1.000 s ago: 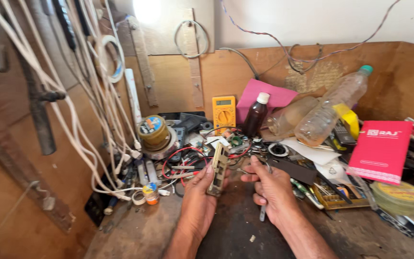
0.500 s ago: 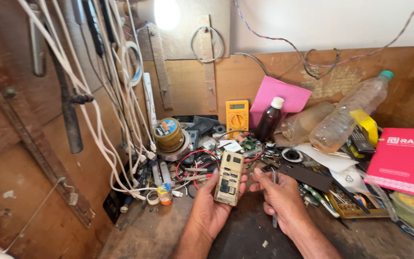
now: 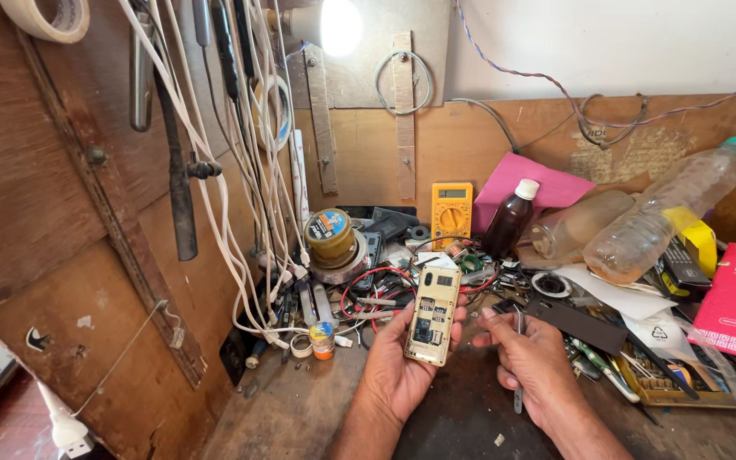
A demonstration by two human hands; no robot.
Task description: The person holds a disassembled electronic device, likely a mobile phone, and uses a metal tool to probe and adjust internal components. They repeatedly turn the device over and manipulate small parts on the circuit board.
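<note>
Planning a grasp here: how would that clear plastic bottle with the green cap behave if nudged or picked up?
The clear plastic bottle lies tilted on the clutter, so its round body would probably roll or slide if nudged. It looks mostly empty, so likely light for its size. Its thin walls may dent under a firm squeeze, and the smooth plastic could slip.

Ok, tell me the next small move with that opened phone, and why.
Probably bring the tweezers in the right hand onto the exposed circuit board of the opened phone. The left hand holds it face-up and steady, while the tool sits beside it, not touching.
</note>
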